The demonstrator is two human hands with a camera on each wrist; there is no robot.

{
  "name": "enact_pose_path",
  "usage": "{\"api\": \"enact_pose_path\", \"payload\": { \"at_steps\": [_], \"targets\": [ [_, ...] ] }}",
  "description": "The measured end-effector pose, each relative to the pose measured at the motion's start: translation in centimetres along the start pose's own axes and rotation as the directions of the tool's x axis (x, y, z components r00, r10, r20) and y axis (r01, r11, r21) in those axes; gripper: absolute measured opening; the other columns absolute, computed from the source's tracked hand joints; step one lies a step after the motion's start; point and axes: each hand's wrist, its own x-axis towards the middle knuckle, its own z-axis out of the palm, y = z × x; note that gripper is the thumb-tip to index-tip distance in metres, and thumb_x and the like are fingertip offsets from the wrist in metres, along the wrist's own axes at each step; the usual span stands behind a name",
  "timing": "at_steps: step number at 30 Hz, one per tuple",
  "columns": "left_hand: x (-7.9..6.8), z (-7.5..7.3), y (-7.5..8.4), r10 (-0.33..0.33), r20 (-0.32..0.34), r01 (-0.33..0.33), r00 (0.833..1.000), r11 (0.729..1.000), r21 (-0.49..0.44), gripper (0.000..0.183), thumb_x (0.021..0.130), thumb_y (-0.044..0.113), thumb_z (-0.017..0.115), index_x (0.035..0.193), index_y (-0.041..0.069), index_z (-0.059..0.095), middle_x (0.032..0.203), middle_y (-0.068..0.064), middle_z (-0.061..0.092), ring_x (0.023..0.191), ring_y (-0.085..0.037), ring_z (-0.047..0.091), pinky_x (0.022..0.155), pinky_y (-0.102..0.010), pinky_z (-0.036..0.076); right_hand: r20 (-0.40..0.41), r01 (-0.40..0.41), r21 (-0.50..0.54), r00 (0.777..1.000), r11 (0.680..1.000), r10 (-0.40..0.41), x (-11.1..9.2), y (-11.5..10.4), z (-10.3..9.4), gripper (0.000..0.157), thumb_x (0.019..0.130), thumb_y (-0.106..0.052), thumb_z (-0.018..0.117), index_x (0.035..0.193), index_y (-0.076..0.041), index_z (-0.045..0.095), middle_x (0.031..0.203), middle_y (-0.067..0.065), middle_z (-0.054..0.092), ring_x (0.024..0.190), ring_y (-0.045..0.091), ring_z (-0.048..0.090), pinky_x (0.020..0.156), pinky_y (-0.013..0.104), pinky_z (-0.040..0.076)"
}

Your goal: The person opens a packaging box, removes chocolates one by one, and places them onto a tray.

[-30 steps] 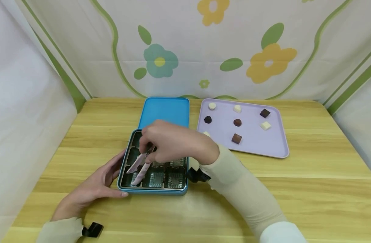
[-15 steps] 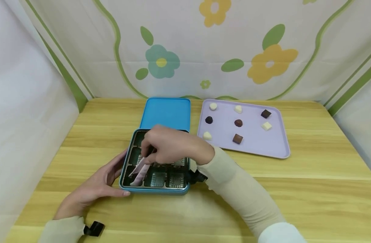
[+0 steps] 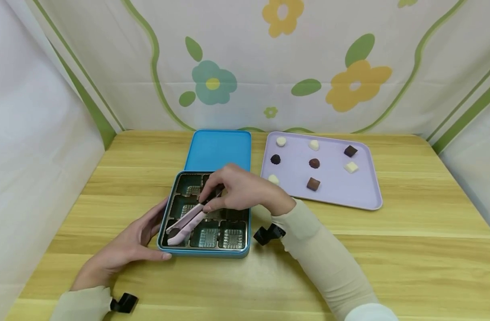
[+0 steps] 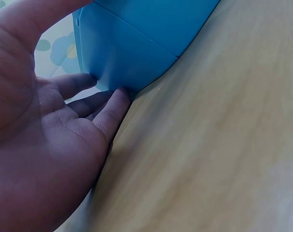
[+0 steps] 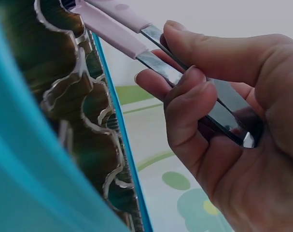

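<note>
In the head view my right hand (image 3: 238,189) holds pink-tipped metal tongs (image 3: 192,223) over a blue tin (image 3: 228,253). The tong tips are down in the tin's front-left compartment, with a small dark brown piece showing between them. I cannot tell whether the tips touch it. The right wrist view shows thumb and fingers pinching the tongs' metal arms (image 5: 158,67). My left hand (image 3: 128,243) holds the tin's front-left corner, thumb at the front and fingers along the left side. Fingertips touch the blue wall (image 4: 132,48) in the left wrist view.
A lilac tray (image 3: 349,191) at the right bears several white, brown and dark chocolates, such as a square brown one (image 3: 313,184). The tin's blue lid (image 3: 218,147) lies behind it. A patterned cloth (image 3: 245,102) encloses the wooden table (image 3: 421,249).
My right hand has shifted to the right, and the tongs now lie at a flatter slant. The dark piece between their tips has come into view. My left hand stays at the tin.
</note>
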Motion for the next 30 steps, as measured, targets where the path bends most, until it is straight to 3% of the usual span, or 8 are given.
{"api": "enact_pose_path", "payload": {
  "at_steps": [22, 30],
  "targets": [
    [-0.1, 0.0, 0.1, -0.004, -0.008, 0.004, 1.000, 1.000, 0.010, 0.121, 0.085, -0.006, 0.085, 0.175, 0.020, 0.009, 0.181, -0.023, -0.001, 0.148, 0.010, 0.041, 0.113, -0.011, 0.040, -0.077, 0.003, 0.142, 0.997, 0.990, 0.008, -0.9, 2.1, 0.6, 0.013, 0.092, -0.015, 0.086, 0.105, -0.012, 0.086, 0.098, -0.001, 0.082, 0.078, 0.006, 0.062, 0.070, 0.022, 0.050],
    [-0.1, 0.0, 0.0, 0.002, -0.002, -0.002, 1.000, 1.000, -0.003, 0.122, 0.084, -0.007, 0.085, 0.175, 0.019, 0.008, 0.181, -0.023, -0.002, 0.148, 0.011, 0.041, 0.113, -0.013, 0.043, -0.107, -0.018, 0.185, 0.994, 0.983, 0.038, -2.0, 2.9, -0.3, 0.016, 0.094, -0.016, 0.085, 0.109, -0.014, 0.086, 0.100, -0.002, 0.079, 0.081, 0.012, 0.063, 0.074, 0.031, 0.053]
  ]
}}
